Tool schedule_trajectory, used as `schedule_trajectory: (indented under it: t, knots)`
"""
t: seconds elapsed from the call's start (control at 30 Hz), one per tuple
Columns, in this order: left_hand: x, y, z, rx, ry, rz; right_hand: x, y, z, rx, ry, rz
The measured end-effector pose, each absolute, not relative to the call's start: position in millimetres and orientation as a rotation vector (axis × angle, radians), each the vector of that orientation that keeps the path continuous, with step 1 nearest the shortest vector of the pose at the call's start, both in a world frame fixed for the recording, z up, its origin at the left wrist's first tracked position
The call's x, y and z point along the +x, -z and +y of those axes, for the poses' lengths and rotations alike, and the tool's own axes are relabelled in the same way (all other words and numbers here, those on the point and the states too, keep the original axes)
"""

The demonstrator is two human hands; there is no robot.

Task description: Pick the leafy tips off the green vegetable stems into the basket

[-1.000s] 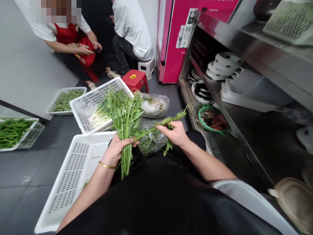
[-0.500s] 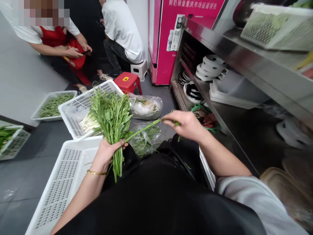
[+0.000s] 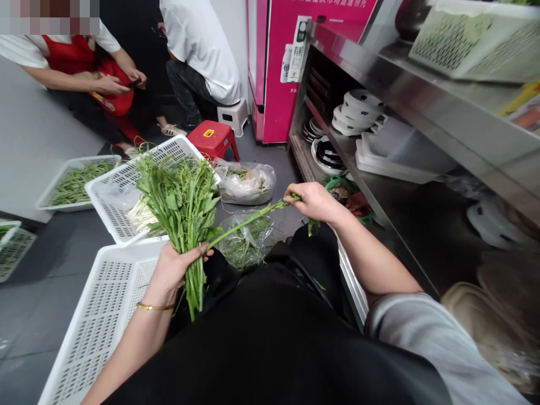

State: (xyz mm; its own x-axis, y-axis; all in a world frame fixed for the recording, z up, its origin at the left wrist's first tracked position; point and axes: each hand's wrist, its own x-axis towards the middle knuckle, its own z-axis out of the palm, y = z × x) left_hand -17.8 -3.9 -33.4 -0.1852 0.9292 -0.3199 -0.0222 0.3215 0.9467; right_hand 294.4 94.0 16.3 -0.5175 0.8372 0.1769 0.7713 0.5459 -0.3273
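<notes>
My left hand [image 3: 178,264] is closed round a thick bunch of leafy green stems [image 3: 179,208] with curling tendrils, held above the near white basket. One long green stem [image 3: 248,218] slants from the left hand's fingers across to the right. Its far end is pinched in my right hand [image 3: 315,201], fingers together, with a few leaves hanging below. Under this stem lies a clear plastic bag of greens [image 3: 245,242]. Behind the bunch, a tilted white basket [image 3: 109,209] holds pale thin-stemmed vegetables [image 3: 142,214].
A long white basket [image 3: 90,315] stands at my left. Green beans fill a white tray [image 3: 80,183]. A red stool [image 3: 211,138] and a filled plastic bag [image 3: 247,183] are ahead. Steel shelves [image 3: 405,93] with dishes run along the right. Two people sit at the back left.
The view has shifted slightly, so the surroundings sit a little further left. Both hands keep hold of the stems; the right hand's grip on the single stem has changed slightly.
</notes>
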Motion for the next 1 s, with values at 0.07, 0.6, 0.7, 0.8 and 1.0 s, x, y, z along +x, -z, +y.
schedule_trajectory:
  t: [0.07, 0.6, 0.7, 0.8, 1.0]
  knots:
    - [-17.1, 35.5, -3.2, 0.895, -1.067, 1.517, 294.7, -8.1, 99.3, -1.430, -0.127, -2.310]
    - [-14.9, 43.0, -2.0, 1.223, -1.052, 1.689, 217.8, -3.3, 72.1, -1.005, -0.129, -2.990]
    - [-22.1, 43.8, -6.1, 1.284, -1.087, 1.768, 208.3, 3.1, 83.5, -0.913, -0.113, -3.207]
    - [-37.4, 46.4, -10.5, 1.301, -1.136, 1.871, 220.5, -4.9, 85.9, -0.937, -0.185, -3.205]
    - [-53.6, 52.3, -17.7, 0.916, -1.178, 1.524, 242.6, -17.3, 88.9, -0.967, -0.368, -3.048]
